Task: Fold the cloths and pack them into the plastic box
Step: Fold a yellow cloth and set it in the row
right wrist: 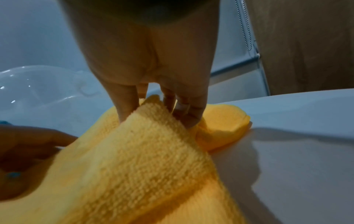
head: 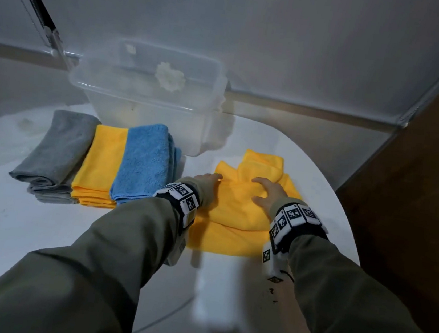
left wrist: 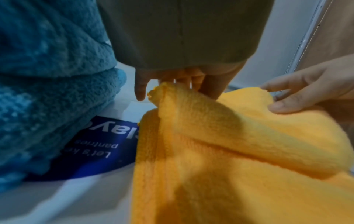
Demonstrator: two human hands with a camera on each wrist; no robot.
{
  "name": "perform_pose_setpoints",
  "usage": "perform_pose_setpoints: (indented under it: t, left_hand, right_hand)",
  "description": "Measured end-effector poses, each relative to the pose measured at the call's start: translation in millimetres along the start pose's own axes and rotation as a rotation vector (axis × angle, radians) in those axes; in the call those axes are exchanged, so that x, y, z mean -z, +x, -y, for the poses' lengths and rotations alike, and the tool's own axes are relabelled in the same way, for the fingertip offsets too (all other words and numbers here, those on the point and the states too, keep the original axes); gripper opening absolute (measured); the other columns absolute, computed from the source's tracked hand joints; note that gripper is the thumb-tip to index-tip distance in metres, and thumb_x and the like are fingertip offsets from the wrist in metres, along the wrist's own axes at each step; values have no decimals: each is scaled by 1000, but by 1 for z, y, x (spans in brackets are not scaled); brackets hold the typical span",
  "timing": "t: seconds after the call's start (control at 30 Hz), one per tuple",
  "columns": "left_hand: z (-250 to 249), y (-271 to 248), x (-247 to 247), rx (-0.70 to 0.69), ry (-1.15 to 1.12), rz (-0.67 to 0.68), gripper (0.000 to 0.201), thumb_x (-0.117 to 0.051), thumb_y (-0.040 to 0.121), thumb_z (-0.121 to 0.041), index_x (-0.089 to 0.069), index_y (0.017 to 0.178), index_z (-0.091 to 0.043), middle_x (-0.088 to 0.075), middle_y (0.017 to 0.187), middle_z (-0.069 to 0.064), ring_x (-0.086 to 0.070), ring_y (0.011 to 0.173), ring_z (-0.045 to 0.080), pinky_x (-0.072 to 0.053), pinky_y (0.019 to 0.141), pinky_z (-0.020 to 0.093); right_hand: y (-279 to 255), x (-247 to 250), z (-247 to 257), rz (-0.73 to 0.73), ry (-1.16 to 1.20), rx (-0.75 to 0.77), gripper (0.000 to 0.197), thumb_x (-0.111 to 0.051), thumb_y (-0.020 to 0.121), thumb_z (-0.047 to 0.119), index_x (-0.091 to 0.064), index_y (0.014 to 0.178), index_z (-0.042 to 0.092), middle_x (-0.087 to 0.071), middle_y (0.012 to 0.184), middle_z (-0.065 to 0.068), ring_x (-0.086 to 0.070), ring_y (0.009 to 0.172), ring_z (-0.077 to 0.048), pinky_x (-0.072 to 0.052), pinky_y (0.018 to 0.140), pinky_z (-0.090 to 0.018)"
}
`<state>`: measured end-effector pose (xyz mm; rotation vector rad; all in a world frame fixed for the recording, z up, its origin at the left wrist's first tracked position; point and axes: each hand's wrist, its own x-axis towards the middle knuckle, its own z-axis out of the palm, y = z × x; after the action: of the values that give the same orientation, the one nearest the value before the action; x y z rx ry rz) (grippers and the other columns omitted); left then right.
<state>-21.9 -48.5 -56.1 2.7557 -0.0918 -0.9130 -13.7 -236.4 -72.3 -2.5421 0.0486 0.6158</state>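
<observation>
A: Your left hand (head: pixel 209 179) is at the left edge of the yellow cloth (head: pixel 237 213); in the left wrist view its fingers (left wrist: pixel 193 78) curl around a raised corner of the cloth and pinch it.

B: And your right hand (head: pixel 269 194)?

A: It is on the middle of the same cloth; in the right wrist view its fingers (right wrist: pixel 124 106) close on a lifted fold, so it pinches the cloth too; your two hands are near each other, with cloth between them.

B: Where does the cloth lie?

A: On the white table (head: pixel 322 185), in front of you and to the right; its far part is crumpled, its near part lies flat.

B: What is beside it?

A: To the left, three folded cloths lie in a row, each touching the next: the blue one (head: pixel 145 162) is nearest your left hand, then a second yellow one (head: pixel 101 167), then the grey one (head: pixel 59 148).

B: And the box (head: pixel 144 92)?

A: It stands behind the row, clear plastic, open at the top; I cannot tell what the pale thing inside it is.
</observation>
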Motion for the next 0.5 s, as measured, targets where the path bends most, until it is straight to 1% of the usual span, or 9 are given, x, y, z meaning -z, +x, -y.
perform_pose_setpoints:
  t: [0.03,0.1,0.2,0.3,0.37,0.4,0.43,0.47,0.5]
  left_hand:
    - [0,1,-2,-3,35,30,66,-47,86,-13,-19,144,-26,-39,143,10,-43,126,32,-39,105,46]
    - [1,1,-5,1,135,14,54,-44,88,-22,-28,140,-25,-46,135,9,-47,120,31,-40,101,46]
    - [4,3,-4,-3,255,-11,46,-44,89,-32,-37,133,-24,-44,131,9,-42,121,31,-36,102,47]
    - [5,2,3,-7,309,1,48,-45,88,-41,-40,133,-25,-39,136,8,-36,126,30,-33,105,49]
    - [4,-3,11,-28,284,-18,52,-41,91,-45,-35,138,-24,-35,144,7,-33,132,30,-28,110,48]
    - [3,-9,19,-30,245,-35,53,-38,93,-45,-31,141,-23,-35,146,8,-34,133,31,-27,110,47]
    - [2,-14,29,-33,196,-56,51,-36,95,-43,-29,142,-23,-37,146,10,-38,131,31,-30,108,45]
    - [2,-20,41,-59,150,-84,49,-34,96,-39,-29,142,-22,-40,143,12,-42,127,31,-34,105,43]
    - [3,-24,53,-99,115,-114,45,-33,97,-36,-31,140,-22,-44,139,13,-46,123,31,-37,102,42]
  right_hand:
    - [1,0,1,2,-19,-5,46,-53,93,26,-40,137,29,-32,141,-17,-47,119,-35,-42,98,-36]
    - [1,1,3,27,-57,-32,43,-49,95,33,-40,137,25,-30,143,-17,-45,122,-35,-39,100,-37]
    - [2,6,2,34,-96,-48,43,-49,94,38,-45,131,17,-39,139,-15,-46,121,-33,-39,97,-35]
    - [-5,17,7,-12,-82,-35,46,-58,88,40,-51,125,14,-52,130,-12,-50,119,-30,-40,90,-29]
    - [-9,31,14,-69,-41,-13,48,-65,83,41,-55,121,14,-55,126,-11,-50,118,-29,-41,91,-29]
    - [-11,40,18,-110,-10,9,46,-68,81,40,-58,117,14,-57,121,-10,-52,115,-28,-41,90,-29]
    - [-14,49,22,-162,39,35,40,-71,79,38,-61,109,15,-59,110,-8,-54,109,-26,-42,89,-28]
    - [-16,59,27,-214,116,65,30,-74,76,34,-63,98,18,-59,99,-5,-55,102,-24,-42,86,-28]
    - [-19,68,31,-260,211,98,24,-77,73,31,-61,87,20,-58,90,-2,-55,95,-23,-44,85,-29]
